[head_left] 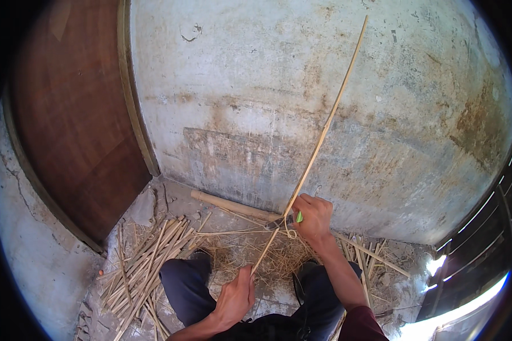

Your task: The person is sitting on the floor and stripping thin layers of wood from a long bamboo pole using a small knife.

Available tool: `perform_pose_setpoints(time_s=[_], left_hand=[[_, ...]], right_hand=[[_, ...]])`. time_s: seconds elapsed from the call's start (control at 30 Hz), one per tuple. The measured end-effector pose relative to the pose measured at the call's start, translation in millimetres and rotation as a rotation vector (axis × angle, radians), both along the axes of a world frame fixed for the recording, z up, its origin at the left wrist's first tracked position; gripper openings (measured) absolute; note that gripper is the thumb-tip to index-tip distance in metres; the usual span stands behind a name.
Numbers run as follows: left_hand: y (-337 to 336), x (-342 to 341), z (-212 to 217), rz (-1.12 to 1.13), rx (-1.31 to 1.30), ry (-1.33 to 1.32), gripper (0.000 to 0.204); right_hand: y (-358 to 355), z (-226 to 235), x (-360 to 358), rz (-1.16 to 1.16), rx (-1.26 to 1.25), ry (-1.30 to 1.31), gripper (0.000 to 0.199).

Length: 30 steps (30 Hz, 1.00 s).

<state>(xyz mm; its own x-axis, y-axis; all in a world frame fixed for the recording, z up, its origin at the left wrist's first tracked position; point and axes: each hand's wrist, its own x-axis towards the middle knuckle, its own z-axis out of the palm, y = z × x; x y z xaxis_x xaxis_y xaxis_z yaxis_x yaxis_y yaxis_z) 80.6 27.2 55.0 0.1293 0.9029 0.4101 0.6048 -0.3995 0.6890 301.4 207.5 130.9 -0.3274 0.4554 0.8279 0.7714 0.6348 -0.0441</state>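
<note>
My left hand (pixel 235 296) is closed around the lower end of a long, thin bamboo strip (pixel 324 132). The strip slants up and to the right past my right hand, its far tip high against the wall. In my closed right hand (pixel 314 216) is a knife with a green handle (pixel 299 216). Its dark blade (pixel 275 224) lies across the strip, touching it. A pale curled shaving (pixel 290 233) hangs by the blade. My right fingers also rest close against the strip; whether they grip it is hard to tell.
A thick bamboo pole (pixel 233 204) lies along the wall base. Cut bamboo strips (pixel 148 267) are heaped by my left leg, and more strips (pixel 370 261) lie at the right. Shavings (pixel 233 250) litter the floor between my legs. A stained wall (pixel 239 85) stands close ahead, a brown door (pixel 74 113) at left.
</note>
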Motion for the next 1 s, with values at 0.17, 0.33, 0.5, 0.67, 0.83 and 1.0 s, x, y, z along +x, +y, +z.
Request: perform_pose_setpoints(time_s=[0.17,0.33,0.5,0.67,0.83,1.0], left_hand=[[1.0,-1.2,0.3,0.001,-0.024,-0.007,0.035],[-27.1,-6.0,-25.5,-0.04,-0.171,0.078,0.032],[-22.6,-17.4,-29.8,-0.085,-0.318,0.049,0.027],[-3.9,-30.2,-23.9,-0.235,-0.335,-0.236,0.014],[10.1,-42.2,-33.8,-0.367,-0.455,-0.501,0.016],[10.5,-49.2,-45.2,-0.431,-0.585,-0.591,0.02]], right_hand=[[13.3,-8.2,-1.9,-0.033,-0.093,0.154,0.01],[84.5,14.7,66.5,-0.373,-0.21,0.617,0.009],[98.7,15.3,110.4,-0.163,-0.188,0.561,0.022],[67.9,-15.8,91.2,0.179,-0.728,0.981,0.024],[25.1,-7.1,55.5,0.725,-1.054,1.089,0.043],[10.1,8.4,24.8,0.564,-1.056,0.991,0.041]])
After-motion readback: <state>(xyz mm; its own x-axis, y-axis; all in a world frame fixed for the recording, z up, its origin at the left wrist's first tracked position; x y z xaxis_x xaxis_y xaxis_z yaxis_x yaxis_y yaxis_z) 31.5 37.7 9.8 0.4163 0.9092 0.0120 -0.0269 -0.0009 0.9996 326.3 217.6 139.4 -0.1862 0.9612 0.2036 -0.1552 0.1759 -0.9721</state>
